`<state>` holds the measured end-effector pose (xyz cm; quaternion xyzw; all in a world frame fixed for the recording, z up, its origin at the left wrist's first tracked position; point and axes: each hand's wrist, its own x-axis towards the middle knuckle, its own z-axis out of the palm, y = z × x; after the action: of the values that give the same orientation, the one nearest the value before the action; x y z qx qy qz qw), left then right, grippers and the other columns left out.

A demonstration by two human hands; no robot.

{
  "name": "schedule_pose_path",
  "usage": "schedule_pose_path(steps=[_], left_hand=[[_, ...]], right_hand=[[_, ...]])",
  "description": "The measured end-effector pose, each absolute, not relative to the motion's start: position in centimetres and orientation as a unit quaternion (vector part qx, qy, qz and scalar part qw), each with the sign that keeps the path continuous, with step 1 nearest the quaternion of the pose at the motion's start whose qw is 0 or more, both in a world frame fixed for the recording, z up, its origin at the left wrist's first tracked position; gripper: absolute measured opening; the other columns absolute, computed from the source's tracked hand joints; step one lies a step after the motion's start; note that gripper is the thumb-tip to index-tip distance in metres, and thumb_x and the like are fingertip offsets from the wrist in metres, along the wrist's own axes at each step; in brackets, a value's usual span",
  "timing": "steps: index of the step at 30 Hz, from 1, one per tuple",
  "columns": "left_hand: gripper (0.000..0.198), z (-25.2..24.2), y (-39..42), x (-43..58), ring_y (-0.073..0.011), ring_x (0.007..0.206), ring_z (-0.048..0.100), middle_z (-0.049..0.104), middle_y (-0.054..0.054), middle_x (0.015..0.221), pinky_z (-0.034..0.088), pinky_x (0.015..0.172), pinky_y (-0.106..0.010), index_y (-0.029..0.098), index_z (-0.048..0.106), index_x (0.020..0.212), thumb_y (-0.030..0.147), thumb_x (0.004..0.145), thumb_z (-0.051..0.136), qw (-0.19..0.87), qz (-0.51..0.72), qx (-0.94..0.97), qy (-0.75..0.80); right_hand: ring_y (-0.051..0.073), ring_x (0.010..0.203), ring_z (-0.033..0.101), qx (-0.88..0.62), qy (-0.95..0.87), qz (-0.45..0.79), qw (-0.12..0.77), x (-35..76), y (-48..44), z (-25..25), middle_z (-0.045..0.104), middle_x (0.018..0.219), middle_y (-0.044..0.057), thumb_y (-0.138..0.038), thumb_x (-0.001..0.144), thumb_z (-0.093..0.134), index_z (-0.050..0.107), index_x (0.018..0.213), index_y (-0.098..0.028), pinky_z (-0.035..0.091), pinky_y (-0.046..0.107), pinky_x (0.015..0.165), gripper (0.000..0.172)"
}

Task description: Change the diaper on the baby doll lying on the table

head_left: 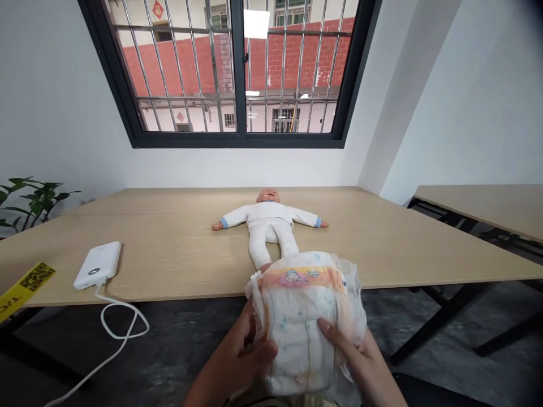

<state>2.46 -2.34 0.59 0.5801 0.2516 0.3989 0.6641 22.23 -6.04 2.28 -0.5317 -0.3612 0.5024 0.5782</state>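
I have both hands low in the head view, in front of the near edge of the worktop [178, 249]. My left hand [237, 356] and right hand [360, 356] share one thing: a folded diaper [305, 316], white with an orange printed band across its top. The left grip is closed on the diaper's left side, thumb lying across the front, fingers behind it. The right grip is closed on the right side, its thumb pressed on the front panel, the rest of the hand under the crinkled edge. The diaper is held up off the worktop, over the dark floor, and its top edge covers the feet of the doll [269, 223] from my view.

The doll lies on its back on the worktop, head toward the window [237, 73], arms spread out to both sides, dressed in white with blue cuffs. Its legs point toward me; I cannot tell whether the diaper touches them or only hides them.

To the left on the worktop sits a white power bank [97, 264], well apart from the doll, with a white cable [123, 322] looping off the edge toward the floor. A yellow tag [25, 285] shows at the far left edge. A plant [34, 200] stands behind the left corner. A second table [487, 206] stands to the right, apart from mine.
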Motion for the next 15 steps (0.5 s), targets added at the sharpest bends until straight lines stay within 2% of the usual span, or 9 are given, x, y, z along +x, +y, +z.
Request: schedule_pose_path(steps=[3, 7, 10, 12, 15], left_hand=[[0.098, 0.8, -2.3, 2.8, -0.0315, 0.132, 0.045, 0.046, -0.012, 0.145, 0.036, 0.108, -0.044, 0.027, 0.022, 0.152, 0.063, 0.073, 0.068, 0.653, 0.424, 0.570, 0.263], [0.089, 0.6, -2.5, 2.8, -0.0305, 0.124, 0.052, 0.050, -0.013, 0.140, 0.043, 0.102, -0.043, 0.026, 0.027, 0.150, 0.053, 0.077, 0.070, 0.641, 0.408, 0.583, 0.287], [0.071, 0.8, -2.4, 2.5, -0.0295, 0.111, 0.060, 0.061, -0.012, 0.126, 0.049, 0.093, -0.040, 0.022, 0.047, 0.139, 0.049, 0.077, 0.070, 0.614, 0.338, 0.639, 0.318], [0.062, 1.1, -2.2, 2.2, -0.0295, 0.109, 0.060, 0.064, -0.010, 0.121, 0.049, 0.093, -0.039, 0.022, 0.057, 0.129, 0.047, 0.074, 0.074, 0.564, 0.305, 0.688, 0.340], [0.070, 1.4, -1.8, 1.8, -0.0302, 0.118, 0.053, 0.058, -0.008, 0.130, 0.044, 0.100, -0.038, 0.025, 0.056, 0.130, 0.043, 0.067, 0.081, 0.479, 0.335, 0.724, 0.365]], right_hand=[[0.034, 0.106, 0.063, -0.543, -0.338, 0.498, 0.586, 23.0, -6.1, 1.6, 0.070, 0.107, 0.012, -0.053, 0.065, 0.078, 0.067, 0.115, -0.018, 0.053, 0.043, 0.089, 0.062], [0.034, 0.112, 0.060, -0.518, -0.387, 0.508, 0.569, 23.0, -6.2, 0.9, 0.070, 0.110, 0.013, -0.055, 0.066, 0.077, 0.068, 0.115, -0.019, 0.047, 0.046, 0.097, 0.062], [0.033, 0.118, 0.057, -0.513, -0.401, 0.487, 0.582, 22.7, -5.9, 0.0, 0.068, 0.115, 0.013, -0.056, 0.069, 0.074, 0.067, 0.117, -0.020, 0.044, 0.047, 0.101, 0.061], [0.033, 0.121, 0.055, -0.511, -0.392, 0.461, 0.611, 22.7, -5.6, -0.8, 0.066, 0.119, 0.013, -0.055, 0.069, 0.075, 0.063, 0.122, -0.021, 0.043, 0.048, 0.103, 0.065], [0.035, 0.120, 0.056, -0.499, -0.379, 0.436, 0.646, 23.6, -5.1, -2.2, 0.063, 0.124, 0.011, -0.052, 0.064, 0.079, 0.062, 0.124, -0.024, 0.043, 0.050, 0.104, 0.068]])
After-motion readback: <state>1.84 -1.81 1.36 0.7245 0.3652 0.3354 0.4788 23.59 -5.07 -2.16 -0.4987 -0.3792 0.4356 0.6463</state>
